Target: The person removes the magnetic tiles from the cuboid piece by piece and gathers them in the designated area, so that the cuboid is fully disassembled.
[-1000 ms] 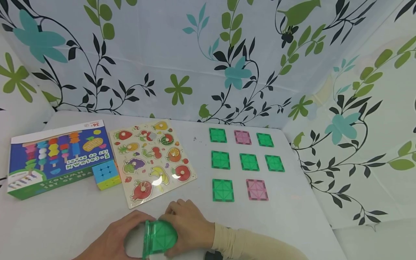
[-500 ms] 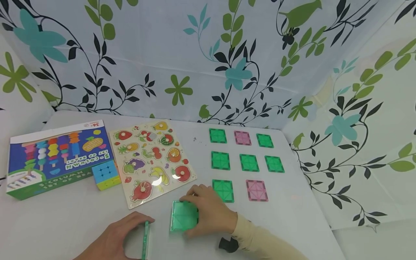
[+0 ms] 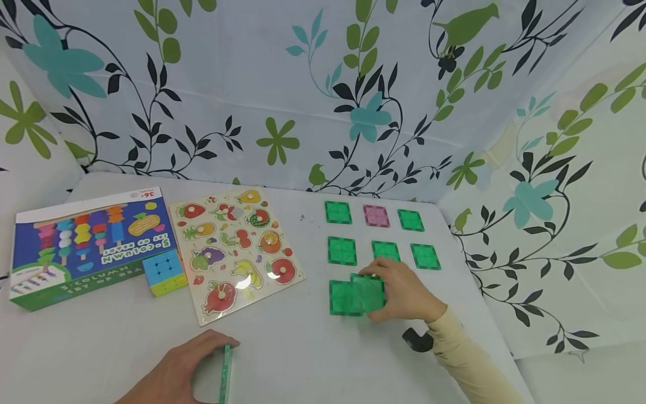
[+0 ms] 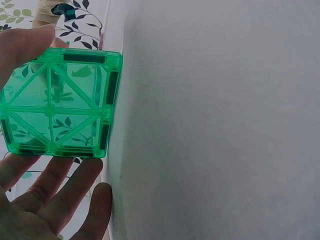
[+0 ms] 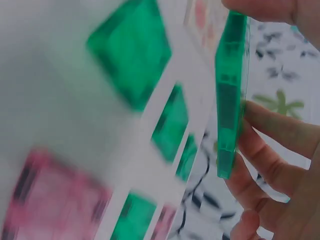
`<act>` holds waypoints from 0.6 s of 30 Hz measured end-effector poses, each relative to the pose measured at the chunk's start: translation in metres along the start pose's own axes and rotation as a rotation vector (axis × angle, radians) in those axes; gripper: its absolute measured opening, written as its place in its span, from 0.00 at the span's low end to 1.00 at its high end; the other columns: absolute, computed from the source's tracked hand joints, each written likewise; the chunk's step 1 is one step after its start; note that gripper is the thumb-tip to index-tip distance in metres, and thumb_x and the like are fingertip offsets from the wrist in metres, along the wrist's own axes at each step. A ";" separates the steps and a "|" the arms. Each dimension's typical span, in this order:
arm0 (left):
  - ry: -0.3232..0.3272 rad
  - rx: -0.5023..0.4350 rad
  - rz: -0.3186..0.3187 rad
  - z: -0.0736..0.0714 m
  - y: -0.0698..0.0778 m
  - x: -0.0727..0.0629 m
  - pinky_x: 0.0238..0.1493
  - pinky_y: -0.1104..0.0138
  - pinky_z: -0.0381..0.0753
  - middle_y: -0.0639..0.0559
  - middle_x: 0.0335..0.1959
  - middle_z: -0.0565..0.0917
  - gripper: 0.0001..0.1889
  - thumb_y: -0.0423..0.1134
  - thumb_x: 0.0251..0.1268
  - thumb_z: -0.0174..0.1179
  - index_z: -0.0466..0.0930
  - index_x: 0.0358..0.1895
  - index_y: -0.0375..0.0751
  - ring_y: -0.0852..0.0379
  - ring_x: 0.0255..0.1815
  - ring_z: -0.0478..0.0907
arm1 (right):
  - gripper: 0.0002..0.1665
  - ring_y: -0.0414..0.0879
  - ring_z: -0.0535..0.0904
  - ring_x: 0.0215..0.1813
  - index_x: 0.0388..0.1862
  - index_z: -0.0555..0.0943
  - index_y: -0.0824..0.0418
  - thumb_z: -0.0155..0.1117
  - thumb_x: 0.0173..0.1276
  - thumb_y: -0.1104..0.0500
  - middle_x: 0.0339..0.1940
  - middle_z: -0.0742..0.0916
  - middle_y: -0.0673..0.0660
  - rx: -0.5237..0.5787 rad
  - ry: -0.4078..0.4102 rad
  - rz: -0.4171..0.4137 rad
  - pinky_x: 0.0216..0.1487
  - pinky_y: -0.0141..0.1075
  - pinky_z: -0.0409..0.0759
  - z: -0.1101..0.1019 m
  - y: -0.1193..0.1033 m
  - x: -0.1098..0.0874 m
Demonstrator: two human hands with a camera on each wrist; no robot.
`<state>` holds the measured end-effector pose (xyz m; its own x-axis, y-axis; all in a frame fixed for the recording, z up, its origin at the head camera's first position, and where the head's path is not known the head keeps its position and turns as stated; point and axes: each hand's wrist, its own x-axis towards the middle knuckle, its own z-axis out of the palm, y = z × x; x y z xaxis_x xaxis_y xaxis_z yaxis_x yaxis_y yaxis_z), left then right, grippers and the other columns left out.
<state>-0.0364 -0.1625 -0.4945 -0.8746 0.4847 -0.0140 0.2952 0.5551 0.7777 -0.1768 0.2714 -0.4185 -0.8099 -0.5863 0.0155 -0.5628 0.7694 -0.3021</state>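
Observation:
My left hand holds a translucent green magnetic tile on edge near the table's front, thumb on one edge and fingers on the opposite one. My right hand grips another green magnetic tile by its edges. In the head view this tile overlaps a front-row green tile lying on the table. The front row's pink tile shows in the right wrist view but is hidden behind the right hand in the head view. Also partly covered by that hand is a middle-row green tile.
Further green tiles and a pink tile lie in spaced rows at the right. A fruit puzzle board, a puzzle cube and a blue toy box occupy the left. Patterned cloth hangs behind the table.
My right hand has drawn a green tile away from the one in my left hand and carried it right and back, to the front row. The left hand has stayed in place with its tile.

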 end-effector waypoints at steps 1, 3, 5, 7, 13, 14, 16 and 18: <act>0.000 -0.001 0.000 0.000 0.000 0.000 0.52 0.71 0.85 0.67 0.58 0.76 0.43 0.66 0.44 0.78 0.70 0.66 0.64 0.69 0.54 0.73 | 0.44 0.42 0.78 0.48 0.57 0.84 0.51 0.88 0.35 0.46 0.50 0.84 0.46 -0.006 0.002 0.015 0.48 0.41 0.79 -0.002 0.009 -0.004; -0.003 -0.004 -0.002 0.000 -0.001 0.000 0.51 0.71 0.85 0.67 0.58 0.76 0.43 0.65 0.44 0.78 0.70 0.66 0.64 0.69 0.54 0.73 | 0.45 0.43 0.78 0.48 0.57 0.85 0.52 0.89 0.34 0.47 0.51 0.84 0.47 -0.015 0.006 0.045 0.47 0.42 0.80 -0.007 0.025 -0.012; -0.012 -0.002 -0.009 0.000 -0.001 -0.001 0.52 0.71 0.85 0.66 0.58 0.76 0.43 0.65 0.44 0.78 0.70 0.66 0.64 0.69 0.53 0.73 | 0.46 0.45 0.78 0.49 0.58 0.84 0.54 0.90 0.34 0.48 0.51 0.84 0.48 -0.013 0.002 0.074 0.47 0.43 0.81 -0.011 0.041 -0.021; -0.021 0.002 -0.015 0.000 -0.002 -0.001 0.52 0.71 0.85 0.66 0.59 0.76 0.43 0.65 0.44 0.78 0.70 0.66 0.63 0.68 0.53 0.73 | 0.47 0.48 0.79 0.52 0.59 0.84 0.54 0.90 0.35 0.48 0.52 0.84 0.50 -0.017 -0.001 0.102 0.48 0.47 0.83 -0.015 0.056 -0.029; -0.045 0.004 -0.028 -0.001 -0.003 -0.001 0.54 0.70 0.85 0.66 0.60 0.76 0.44 0.65 0.45 0.78 0.69 0.67 0.63 0.68 0.54 0.73 | 0.46 0.57 0.80 0.54 0.60 0.83 0.59 0.89 0.36 0.54 0.53 0.83 0.58 -0.028 -0.019 0.206 0.48 0.55 0.83 -0.023 0.100 -0.055; -0.049 0.001 -0.030 -0.001 -0.003 -0.001 0.54 0.70 0.85 0.66 0.60 0.76 0.44 0.65 0.45 0.78 0.69 0.67 0.63 0.69 0.54 0.73 | 0.46 0.57 0.80 0.54 0.60 0.83 0.59 0.89 0.37 0.55 0.53 0.83 0.58 -0.034 -0.027 0.231 0.48 0.54 0.83 -0.023 0.106 -0.059; -0.058 -0.005 -0.036 -0.002 -0.003 0.000 0.54 0.70 0.85 0.65 0.60 0.76 0.44 0.64 0.45 0.78 0.69 0.67 0.63 0.69 0.54 0.73 | 0.46 0.56 0.80 0.53 0.60 0.83 0.60 0.89 0.37 0.55 0.52 0.83 0.59 -0.049 -0.043 0.273 0.48 0.54 0.83 -0.023 0.117 -0.067; -0.066 -0.012 -0.039 -0.002 -0.003 0.000 0.54 0.71 0.85 0.65 0.60 0.76 0.43 0.65 0.45 0.78 0.69 0.67 0.63 0.69 0.54 0.73 | 0.46 0.56 0.79 0.51 0.60 0.82 0.61 0.89 0.38 0.54 0.51 0.83 0.60 -0.063 -0.069 0.310 0.48 0.55 0.83 -0.021 0.126 -0.073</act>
<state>-0.0381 -0.1652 -0.4953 -0.8582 0.5061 -0.0856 0.2562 0.5669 0.7829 -0.1925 0.4168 -0.4375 -0.9325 -0.3356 -0.1337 -0.3016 0.9270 -0.2231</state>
